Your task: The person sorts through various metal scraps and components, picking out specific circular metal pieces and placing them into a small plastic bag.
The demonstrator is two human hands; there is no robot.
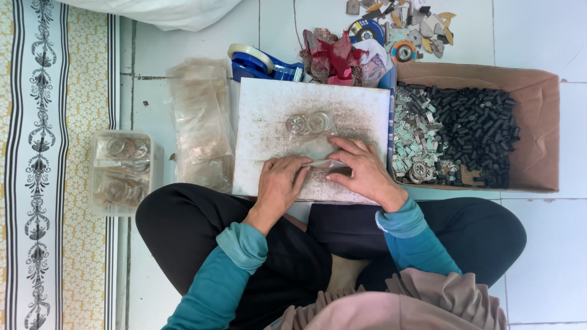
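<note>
Both hands rest flat on a worn white board (pixel 269 116): the left hand (pixel 280 183) and right hand (pixel 362 170) press down with spread fingers on the near end of a small clear bag (pixel 315 143), pinning rather than gripping it, while two round metal discs (pixel 309 123) sit side by side inside its far end. The step in hand appears to be flattening or closing the bag's open near edge; the next move likely calls for even pressure there so the discs stay put. A cardboard box (pixel 538 122) of small black parts lies right, a stack of empty bags (pixel 199 116) left.
</note>
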